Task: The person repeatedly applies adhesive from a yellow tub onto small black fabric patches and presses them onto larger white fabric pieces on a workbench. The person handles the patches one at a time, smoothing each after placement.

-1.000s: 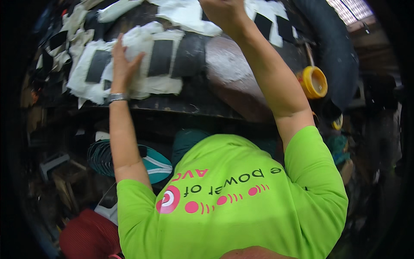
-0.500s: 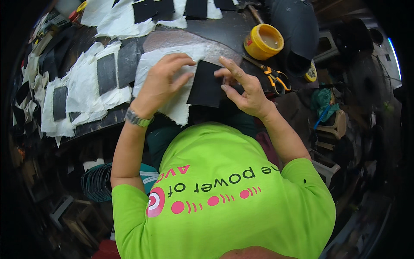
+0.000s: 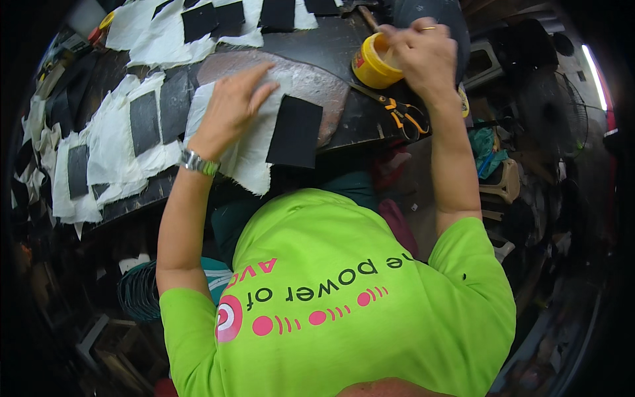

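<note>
Left hand (image 3: 228, 109) lies flat, fingers spread, on the white cloth (image 3: 248, 142); its black patch (image 3: 295, 131) runs lengthwise away from the person. Right hand (image 3: 420, 53) pinches something inside the yellow tin (image 3: 374, 63).

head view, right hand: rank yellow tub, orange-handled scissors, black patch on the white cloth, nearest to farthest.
From the right hand:
1. Yellow tub: right beside the hand on its left, fingers at its rim.
2. Orange-handled scissors: just below the hand, on the dark bench.
3. Black patch: farther left, on the white cloth that the left hand presses.
</note>
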A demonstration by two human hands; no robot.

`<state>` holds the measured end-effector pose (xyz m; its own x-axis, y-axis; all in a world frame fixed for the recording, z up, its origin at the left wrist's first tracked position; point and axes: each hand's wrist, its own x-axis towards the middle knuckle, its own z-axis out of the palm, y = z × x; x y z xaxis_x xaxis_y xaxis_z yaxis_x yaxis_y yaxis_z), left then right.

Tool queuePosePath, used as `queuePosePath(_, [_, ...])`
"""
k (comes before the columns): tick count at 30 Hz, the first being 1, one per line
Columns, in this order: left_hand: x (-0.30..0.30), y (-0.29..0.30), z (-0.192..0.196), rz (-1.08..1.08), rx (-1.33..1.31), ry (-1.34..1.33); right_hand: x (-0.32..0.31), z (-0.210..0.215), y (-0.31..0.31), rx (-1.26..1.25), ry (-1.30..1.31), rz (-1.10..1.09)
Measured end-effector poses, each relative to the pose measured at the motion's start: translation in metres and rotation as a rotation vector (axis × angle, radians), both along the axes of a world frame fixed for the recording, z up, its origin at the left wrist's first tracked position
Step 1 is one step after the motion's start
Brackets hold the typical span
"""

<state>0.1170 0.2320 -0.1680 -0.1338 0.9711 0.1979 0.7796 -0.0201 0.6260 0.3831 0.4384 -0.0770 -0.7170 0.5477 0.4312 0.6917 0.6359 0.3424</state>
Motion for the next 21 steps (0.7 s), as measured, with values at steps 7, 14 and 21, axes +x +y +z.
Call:
queuePosePath(7, [-0.018, 0.028, -0.003, 0.041, 0.079, 0.208, 0.023, 0.007, -0.055, -0.191, -0.015, 0.013])
queuePosePath(14, [-0.016, 0.033, 0.009, 0.096, -0.146, -0.011, -0.022, -0.033, -0.079, -0.902, 0.544, 0.721])
queuePosePath(21, [-0.02, 0.024, 0.003, 0.084, -0.048, -0.018, -0.063, -0.123, -0.057, -0.484, 0.017, 0.453])
